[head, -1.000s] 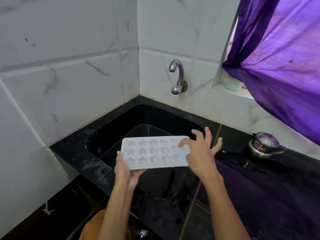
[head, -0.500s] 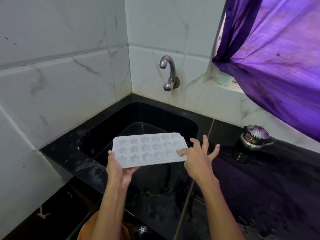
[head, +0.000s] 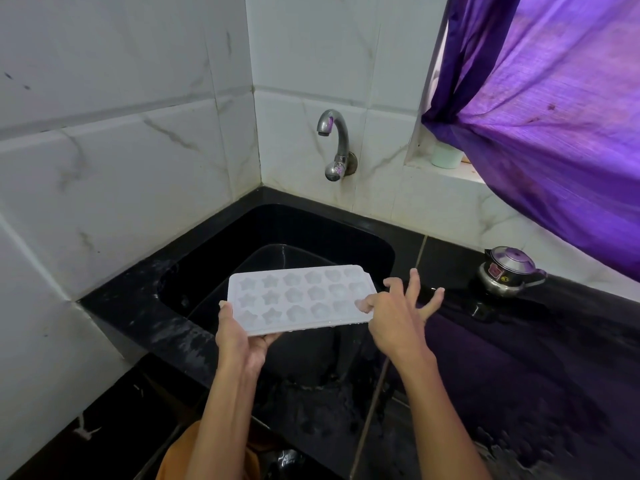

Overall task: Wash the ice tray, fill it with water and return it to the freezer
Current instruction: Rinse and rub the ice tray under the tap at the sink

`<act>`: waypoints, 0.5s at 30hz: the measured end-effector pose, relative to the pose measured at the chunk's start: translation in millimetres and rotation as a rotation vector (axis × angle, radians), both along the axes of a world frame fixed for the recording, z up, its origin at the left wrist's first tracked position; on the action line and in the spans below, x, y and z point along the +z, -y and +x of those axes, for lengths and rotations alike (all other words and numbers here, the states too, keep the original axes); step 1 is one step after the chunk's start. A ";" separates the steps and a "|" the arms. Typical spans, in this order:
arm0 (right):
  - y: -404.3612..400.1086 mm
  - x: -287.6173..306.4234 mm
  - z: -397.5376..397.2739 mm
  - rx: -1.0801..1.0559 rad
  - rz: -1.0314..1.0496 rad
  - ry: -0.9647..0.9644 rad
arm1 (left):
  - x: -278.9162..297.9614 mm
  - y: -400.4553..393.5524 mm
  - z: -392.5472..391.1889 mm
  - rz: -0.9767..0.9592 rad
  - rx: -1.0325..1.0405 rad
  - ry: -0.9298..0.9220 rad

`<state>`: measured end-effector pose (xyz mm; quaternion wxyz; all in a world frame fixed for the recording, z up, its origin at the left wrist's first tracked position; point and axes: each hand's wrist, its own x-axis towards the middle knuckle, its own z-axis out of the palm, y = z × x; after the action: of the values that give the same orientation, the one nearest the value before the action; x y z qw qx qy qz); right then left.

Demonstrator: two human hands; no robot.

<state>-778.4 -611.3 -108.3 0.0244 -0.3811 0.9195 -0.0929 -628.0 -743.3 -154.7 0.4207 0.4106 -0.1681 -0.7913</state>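
— Left hand (head: 242, 337) grips what?
— White plastic ice tray (head: 300, 299) with star-shaped moulds, level above the glossy black sink (head: 346, 237).
— Right hand (head: 398, 313)?
— Fingers spread, thumb touching the tray's right end.

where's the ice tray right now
In the head view the ice tray is low and centre, held roughly level over the black sink, below the wall tap. The left hand grips its left end; the right hand touches its right end.
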 end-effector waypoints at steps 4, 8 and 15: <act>0.7 0.2 1.2 -0.005 0.018 -0.015 | -0.8 0.1 -1.8 0.017 -0.016 -0.019; 0.8 -1.9 1.7 0.000 0.019 -0.003 | -2.9 1.8 -3.6 0.009 -0.018 -0.006; 2.9 -6.6 2.6 -0.009 -0.065 -0.018 | -3.7 2.2 -6.8 0.007 -0.038 0.028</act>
<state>-775.9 -614.1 -114.9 0.0034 -0.3785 0.9179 -0.1194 -634.8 -745.5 -158.4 0.4018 0.4197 -0.1790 -0.7940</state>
